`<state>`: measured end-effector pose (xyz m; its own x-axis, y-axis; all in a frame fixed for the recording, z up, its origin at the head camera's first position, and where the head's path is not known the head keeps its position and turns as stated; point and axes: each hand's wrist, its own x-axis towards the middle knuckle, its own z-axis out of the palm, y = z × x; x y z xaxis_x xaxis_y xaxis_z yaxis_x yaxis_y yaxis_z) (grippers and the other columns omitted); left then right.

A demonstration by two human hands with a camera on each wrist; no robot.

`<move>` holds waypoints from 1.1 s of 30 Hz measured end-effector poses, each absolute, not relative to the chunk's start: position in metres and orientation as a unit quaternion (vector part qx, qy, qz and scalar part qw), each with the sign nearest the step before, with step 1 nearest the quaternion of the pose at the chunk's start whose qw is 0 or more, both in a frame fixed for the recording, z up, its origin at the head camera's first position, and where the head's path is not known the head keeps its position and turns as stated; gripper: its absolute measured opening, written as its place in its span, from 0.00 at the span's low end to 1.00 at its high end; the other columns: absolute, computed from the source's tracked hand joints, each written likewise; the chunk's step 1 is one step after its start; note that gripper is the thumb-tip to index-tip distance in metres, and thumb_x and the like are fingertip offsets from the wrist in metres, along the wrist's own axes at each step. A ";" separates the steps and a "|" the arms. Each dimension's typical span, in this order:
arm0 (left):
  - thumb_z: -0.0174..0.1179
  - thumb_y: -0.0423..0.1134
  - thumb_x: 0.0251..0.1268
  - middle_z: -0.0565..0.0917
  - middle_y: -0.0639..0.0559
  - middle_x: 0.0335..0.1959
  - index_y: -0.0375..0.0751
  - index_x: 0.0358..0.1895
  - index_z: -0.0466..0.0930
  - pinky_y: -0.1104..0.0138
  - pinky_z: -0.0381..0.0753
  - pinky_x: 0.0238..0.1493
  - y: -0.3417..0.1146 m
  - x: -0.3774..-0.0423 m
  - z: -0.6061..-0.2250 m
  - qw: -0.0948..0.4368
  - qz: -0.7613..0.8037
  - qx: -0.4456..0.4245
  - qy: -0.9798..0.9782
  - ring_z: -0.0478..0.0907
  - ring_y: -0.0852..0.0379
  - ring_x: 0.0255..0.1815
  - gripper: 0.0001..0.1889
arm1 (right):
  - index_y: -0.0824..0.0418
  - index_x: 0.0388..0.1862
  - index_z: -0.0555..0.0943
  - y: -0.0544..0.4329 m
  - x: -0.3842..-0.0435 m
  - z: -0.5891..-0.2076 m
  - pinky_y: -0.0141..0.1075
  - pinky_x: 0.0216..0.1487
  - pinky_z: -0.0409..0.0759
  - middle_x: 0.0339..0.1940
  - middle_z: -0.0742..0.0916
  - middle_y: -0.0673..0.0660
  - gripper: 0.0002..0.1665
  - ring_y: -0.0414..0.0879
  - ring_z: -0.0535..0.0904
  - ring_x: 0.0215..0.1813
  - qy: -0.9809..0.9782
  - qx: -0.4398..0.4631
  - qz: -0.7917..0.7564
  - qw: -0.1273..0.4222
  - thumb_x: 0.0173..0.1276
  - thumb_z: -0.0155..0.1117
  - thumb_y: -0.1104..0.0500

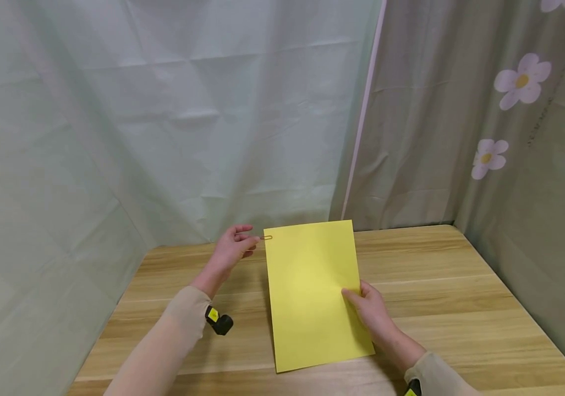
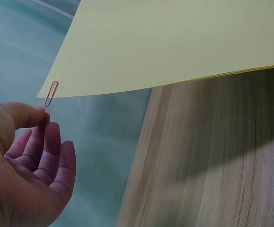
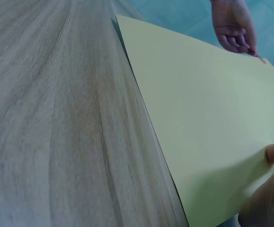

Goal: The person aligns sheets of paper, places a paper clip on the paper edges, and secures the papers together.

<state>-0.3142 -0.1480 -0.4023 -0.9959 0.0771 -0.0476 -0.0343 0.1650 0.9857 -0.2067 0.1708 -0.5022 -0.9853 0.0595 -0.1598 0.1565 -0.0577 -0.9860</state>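
Yellow paper [image 1: 312, 297] is held up at a tilt over the table, and its lower edge in the left wrist view looks like more than one sheet. My right hand [image 1: 373, 316] grips its right edge, thumb on the front and the other fingers hidden behind. At the upper left corner, an orange-red paper clip [image 2: 52, 93] overlaps the paper's edge. My left hand [image 1: 232, 247] pinches the clip's outer end between thumb and index finger; the other fingers are loosely bent. In the right wrist view, the left hand [image 3: 234, 26] appears at the paper's far edge.
Beneath the paper lies a wood-grain table [image 1: 435, 286]. Pale curtains [image 1: 213, 110] hang behind it and on both sides, the right one printed with flowers [image 1: 522, 81]. A black camera [image 1: 220, 320] is strapped at the left wrist.
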 end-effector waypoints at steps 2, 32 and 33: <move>0.62 0.33 0.73 0.80 0.36 0.54 0.32 0.69 0.67 0.56 0.81 0.56 -0.148 -0.314 -0.402 0.044 0.644 0.016 0.763 0.81 0.55 0.41 0.25 | 0.70 0.62 0.77 0.171 -0.207 -0.502 0.42 0.34 0.85 0.37 0.88 0.60 0.21 0.52 0.85 0.35 0.688 0.078 -0.721 0.032 0.76 0.63 0.60; 0.64 0.36 0.72 0.80 0.39 0.54 0.36 0.69 0.69 0.56 0.81 0.54 -0.150 -0.313 -0.395 0.073 0.604 0.011 0.794 0.79 0.48 0.52 0.26 | 0.72 0.61 0.78 0.169 -0.205 -0.504 0.41 0.34 0.85 0.36 0.88 0.61 0.19 0.52 0.85 0.35 0.697 0.055 -0.715 0.030 0.76 0.61 0.64; 0.63 0.36 0.73 0.79 0.39 0.55 0.36 0.69 0.69 0.57 0.81 0.54 -0.150 -0.312 -0.394 0.077 0.601 0.011 0.795 0.79 0.47 0.53 0.26 | 0.72 0.61 0.78 0.169 -0.205 -0.504 0.41 0.34 0.85 0.36 0.88 0.61 0.19 0.52 0.85 0.35 0.696 0.054 -0.715 0.031 0.76 0.61 0.64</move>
